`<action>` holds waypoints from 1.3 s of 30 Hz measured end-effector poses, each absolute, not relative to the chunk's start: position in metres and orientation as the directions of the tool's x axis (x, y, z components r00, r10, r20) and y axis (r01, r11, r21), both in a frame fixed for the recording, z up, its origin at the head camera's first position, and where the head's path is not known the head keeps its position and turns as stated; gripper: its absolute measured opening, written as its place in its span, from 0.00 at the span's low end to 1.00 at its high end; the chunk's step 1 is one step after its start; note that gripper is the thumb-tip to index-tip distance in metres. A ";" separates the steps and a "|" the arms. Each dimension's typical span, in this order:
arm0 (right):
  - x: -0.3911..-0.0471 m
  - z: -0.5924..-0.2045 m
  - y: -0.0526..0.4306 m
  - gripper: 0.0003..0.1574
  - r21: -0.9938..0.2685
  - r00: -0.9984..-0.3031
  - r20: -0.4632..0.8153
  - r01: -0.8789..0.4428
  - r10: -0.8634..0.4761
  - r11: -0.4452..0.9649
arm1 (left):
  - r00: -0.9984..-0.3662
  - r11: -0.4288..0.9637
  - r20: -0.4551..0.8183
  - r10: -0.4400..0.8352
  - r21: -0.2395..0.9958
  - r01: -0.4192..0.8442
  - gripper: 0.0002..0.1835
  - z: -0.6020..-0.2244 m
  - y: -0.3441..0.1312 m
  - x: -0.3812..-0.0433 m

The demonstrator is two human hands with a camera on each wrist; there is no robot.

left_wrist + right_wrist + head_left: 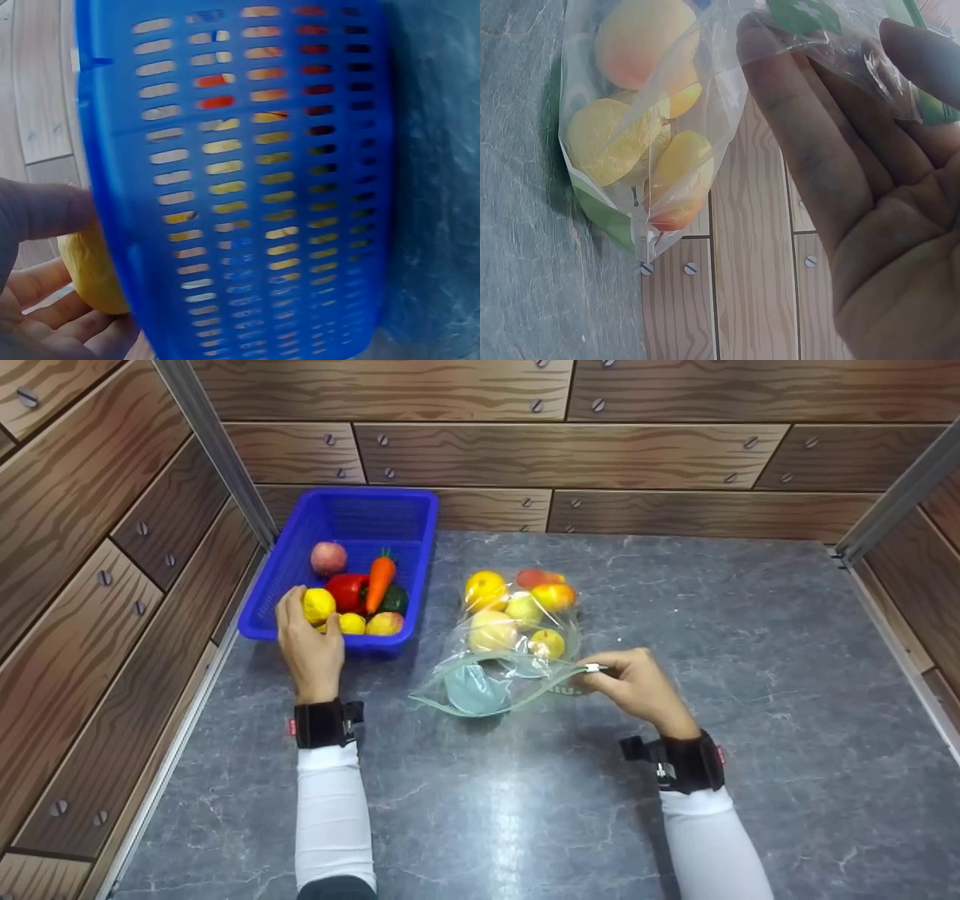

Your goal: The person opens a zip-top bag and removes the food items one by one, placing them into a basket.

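Note:
At the near left corner of the blue basket [431,529], my left hand [311,652] holds a lemon [319,605] between thumb and fingers. The left wrist view shows the same lemon [94,274] partly behind the basket's slotted wall. My right hand [634,682] pinches the right corner of a clear zip bag [480,690] by its slider, and the bag's mouth gapes toward me. Inside the bag lie an orange [486,589], a large peach-like fruit [493,631], a mango-like fruit [553,597] and several other fruits.
Also in the basket are a pink-red round fruit [328,558], a red bell pepper [347,592], a carrot [381,582], a dark green vegetable [394,599], another lemon [352,623] and a yellow-red fruit [385,624]. Wood-patterned walls [465,454] enclose the grey table [750,660].

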State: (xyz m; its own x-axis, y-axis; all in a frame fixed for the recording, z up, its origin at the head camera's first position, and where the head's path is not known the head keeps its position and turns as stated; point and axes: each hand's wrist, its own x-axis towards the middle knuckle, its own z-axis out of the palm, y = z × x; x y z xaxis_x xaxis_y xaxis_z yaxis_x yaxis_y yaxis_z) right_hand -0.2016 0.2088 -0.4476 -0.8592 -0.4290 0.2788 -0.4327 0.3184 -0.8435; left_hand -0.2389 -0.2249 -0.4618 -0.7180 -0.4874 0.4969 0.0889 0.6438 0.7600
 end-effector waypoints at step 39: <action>-0.201 -0.446 0.208 0.06 -0.844 -0.858 0.295 -0.440 -0.422 0.306 | -0.699 0.456 0.715 -0.024 0.630 0.629 0.12 -0.405 -0.165 -0.202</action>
State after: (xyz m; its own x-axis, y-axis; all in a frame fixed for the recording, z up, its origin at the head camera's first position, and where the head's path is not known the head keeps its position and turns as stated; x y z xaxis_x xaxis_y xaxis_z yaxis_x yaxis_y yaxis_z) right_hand -0.2010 0.2080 -0.4458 -0.8576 -0.4215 0.2946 -0.4402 0.3056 -0.8443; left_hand -0.2018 -0.1649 -0.4047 -0.6985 -0.0244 0.7152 0.6290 0.4557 0.6299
